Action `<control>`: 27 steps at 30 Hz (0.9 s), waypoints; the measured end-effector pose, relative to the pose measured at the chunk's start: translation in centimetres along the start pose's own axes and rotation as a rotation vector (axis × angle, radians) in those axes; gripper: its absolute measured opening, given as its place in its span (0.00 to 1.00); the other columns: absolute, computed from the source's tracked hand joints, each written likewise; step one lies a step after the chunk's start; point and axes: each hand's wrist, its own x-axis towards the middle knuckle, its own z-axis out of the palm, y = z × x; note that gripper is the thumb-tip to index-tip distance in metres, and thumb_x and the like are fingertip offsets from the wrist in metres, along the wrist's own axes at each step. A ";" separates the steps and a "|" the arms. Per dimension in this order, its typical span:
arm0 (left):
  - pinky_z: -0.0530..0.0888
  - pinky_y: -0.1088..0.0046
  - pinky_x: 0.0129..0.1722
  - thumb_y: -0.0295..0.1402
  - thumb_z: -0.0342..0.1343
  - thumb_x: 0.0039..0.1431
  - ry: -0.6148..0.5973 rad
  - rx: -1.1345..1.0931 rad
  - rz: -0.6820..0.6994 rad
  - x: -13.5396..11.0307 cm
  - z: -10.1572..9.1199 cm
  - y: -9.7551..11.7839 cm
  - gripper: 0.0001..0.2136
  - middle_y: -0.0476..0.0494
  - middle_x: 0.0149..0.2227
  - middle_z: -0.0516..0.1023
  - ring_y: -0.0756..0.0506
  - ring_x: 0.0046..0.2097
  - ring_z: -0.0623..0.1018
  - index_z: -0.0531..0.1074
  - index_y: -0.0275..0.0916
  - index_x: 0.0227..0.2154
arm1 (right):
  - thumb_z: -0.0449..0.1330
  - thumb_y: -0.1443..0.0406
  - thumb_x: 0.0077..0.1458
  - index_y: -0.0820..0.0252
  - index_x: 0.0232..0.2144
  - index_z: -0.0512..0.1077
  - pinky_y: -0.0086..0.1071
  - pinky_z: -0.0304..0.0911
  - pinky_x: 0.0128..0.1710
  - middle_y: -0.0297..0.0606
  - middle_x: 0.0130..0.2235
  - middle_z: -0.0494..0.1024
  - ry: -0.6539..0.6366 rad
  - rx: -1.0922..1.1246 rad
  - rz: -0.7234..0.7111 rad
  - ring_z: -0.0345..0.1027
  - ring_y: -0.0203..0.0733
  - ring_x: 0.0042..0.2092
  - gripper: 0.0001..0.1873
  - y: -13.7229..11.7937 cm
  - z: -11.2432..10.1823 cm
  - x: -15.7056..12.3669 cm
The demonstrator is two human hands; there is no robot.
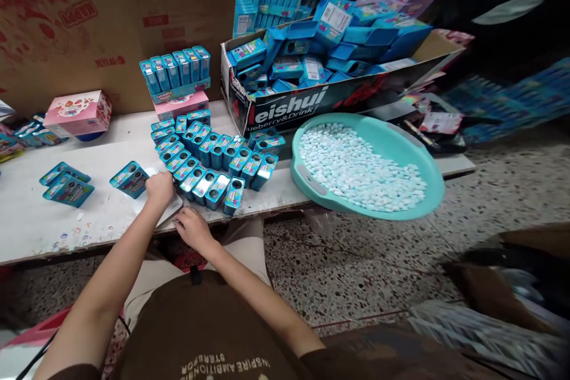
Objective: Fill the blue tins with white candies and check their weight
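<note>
My left hand (160,189) is closed in a fist over a flat white piece (171,209) near the table's front edge; what its fingers hold is hidden. Just left of that fist is a blue tin (130,179) with a round opening, and I cannot tell whether they touch. Close to the front corner of the white piece, my right hand (193,229) has its fingers curled together, their tips too small to make out. Beyond both hands, several blue tins (193,178) stand in curved rows, round holes facing up.
A turquoise basin (434,187) of pale candies (360,169) overhangs the table edge. Behind it stands a black carton (285,108) heaped with blue boxes (333,21). Two tins (69,187) sit at left, a pink box (80,113) behind. A tray of upright packs (176,74) stands at the back.
</note>
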 end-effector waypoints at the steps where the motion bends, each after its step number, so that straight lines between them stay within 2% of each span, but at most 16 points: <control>1: 0.72 0.65 0.38 0.29 0.47 0.55 0.003 0.002 -0.010 0.3 0.1 0.0 0.14 0.25 0.39 0.77 0.36 0.42 0.78 0.73 0.29 0.39 | 0.55 0.68 0.56 0.60 0.33 0.75 0.34 0.62 0.42 0.42 0.37 0.72 0.005 0.004 -0.015 0.65 0.42 0.42 0.08 0.0 -0.1 -0.1; 6: 0.72 0.63 0.38 0.30 0.46 0.55 0.018 -0.007 -0.051 1.2 0.3 -0.2 0.15 0.25 0.41 0.76 0.34 0.44 0.77 0.73 0.29 0.40 | 0.55 0.70 0.56 0.59 0.31 0.75 0.33 0.62 0.41 0.40 0.35 0.73 0.041 0.031 -0.052 0.66 0.41 0.40 0.09 0.2 -0.3 -0.8; 11: 0.71 0.64 0.37 0.33 0.48 0.54 0.016 -0.028 -0.044 1.2 0.3 0.1 0.16 0.25 0.42 0.76 0.34 0.44 0.77 0.73 0.30 0.41 | 0.55 0.69 0.57 0.59 0.33 0.75 0.30 0.62 0.42 0.39 0.36 0.74 0.066 0.187 -0.112 0.67 0.38 0.39 0.09 -0.1 -1.3 -1.9; 16: 0.70 0.66 0.37 0.35 0.50 0.52 0.013 -0.071 -0.041 -1.0 -0.9 0.0 0.16 0.28 0.41 0.77 0.35 0.44 0.77 0.74 0.32 0.41 | 0.56 0.67 0.55 0.58 0.32 0.76 0.31 0.64 0.41 0.38 0.35 0.75 0.175 0.450 -0.029 0.69 0.38 0.39 0.08 -1.1 -3.5 -3.1; 19: 0.70 0.66 0.37 0.38 0.51 0.51 0.068 -0.125 0.008 -4.0 -2.8 -1.6 0.15 0.35 0.39 0.79 0.37 0.42 0.77 0.76 0.38 0.38 | 0.60 0.64 0.51 0.58 0.30 0.76 0.31 0.65 0.36 0.37 0.32 0.75 0.206 0.720 0.145 0.69 0.37 0.34 0.06 -1.5 -5.1 -3.1; 22: 0.69 0.66 0.37 0.43 0.47 0.54 0.193 -0.185 -0.020 -6.3 -4.9 -4.7 0.17 0.40 0.36 0.79 0.39 0.40 0.77 0.76 0.43 0.39 | 0.63 0.61 0.47 0.59 0.30 0.76 0.30 0.65 0.32 0.33 0.27 0.75 0.183 0.929 0.308 0.67 0.34 0.29 0.08 -2.1 -6.6 -1.7; 24: 0.69 0.66 0.36 0.45 0.47 0.54 0.243 -0.198 -0.095 -6.4 -5.9 -7.0 0.18 0.40 0.36 0.79 0.39 0.39 0.77 0.76 0.43 0.40 | 0.64 0.61 0.46 0.59 0.30 0.76 0.31 0.65 0.34 0.32 0.27 0.74 0.181 0.946 0.300 0.67 0.34 0.29 0.09 -2.9 -7.5 -0.2; 27: 0.69 0.67 0.36 0.44 0.50 0.52 0.225 -0.206 -0.164 -4.6 -6.3 -9.4 0.17 0.38 0.37 0.79 0.38 0.40 0.76 0.77 0.43 0.39 | 0.64 0.61 0.46 0.58 0.30 0.76 0.31 0.66 0.37 0.35 0.32 0.76 0.190 0.837 0.140 0.69 0.36 0.35 0.08 -4.7 -8.5 2.6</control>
